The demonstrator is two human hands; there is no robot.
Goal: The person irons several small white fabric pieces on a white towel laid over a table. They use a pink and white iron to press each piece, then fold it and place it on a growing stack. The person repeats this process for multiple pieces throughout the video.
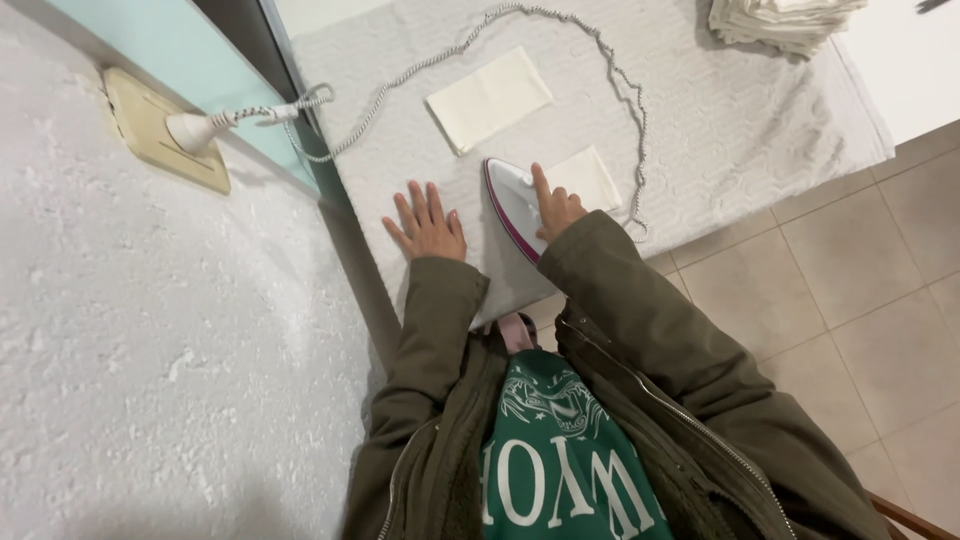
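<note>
So in the head view, the person's right hand (556,208) is on the clothes iron (512,205), palm over its far side with the index finger stretched out along the top. It looks more like resting on it than a closed hold, fingers loose and fairly straight; whether the handle is actually gripped can't be told from here. The iron sits on the grey padded ironing cover (720,130), its long axis running from the person outward, nose pointing away.

The left hand (428,222) lies flat on the cover just left of the iron, fingers spread wide, holding nothing. So the right hand is the one on the iron; the left is close beside it but not touching.

Just right of the iron, partly under the right hand, is a small cream cloth square (590,178). A bigger cream cloth (488,98) lies beyond the iron's nose. The braided cord (610,70) loops past both and runs to a plug (195,130) in the wall socket (150,128), well left of the iron. A stack of folded cloths (785,22) sits far beyond, to the right.
</note>
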